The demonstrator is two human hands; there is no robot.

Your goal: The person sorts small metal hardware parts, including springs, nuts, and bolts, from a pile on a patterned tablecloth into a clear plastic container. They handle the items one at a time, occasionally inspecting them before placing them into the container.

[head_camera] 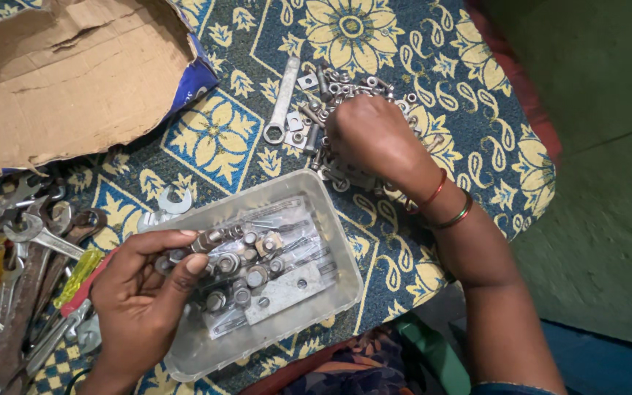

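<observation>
My left hand (140, 292) holds a metal bolt with a nut (205, 241) between thumb and fingers, over the left side of a clear plastic tray (334, 219). The tray holds several bolts, nuts and a flat metal plate (287, 292). My right hand (371, 135), with red and green bangles at the wrist, rests palm down on a pile of loose nuts and bolts (345, 84) on the patterned cloth beyond the tray. Its fingers are curled into the pile; whether they grip anything is hidden.
A ring spanner (281, 102) lies left of the pile. Torn brown cardboard (60, 73) covers the top left. Several spanners (38, 234) and yellow-handled screwdrivers (74, 278) lie at the left edge. The blue-and-yellow cloth (213, 135) ends at a green floor (601, 183) on the right.
</observation>
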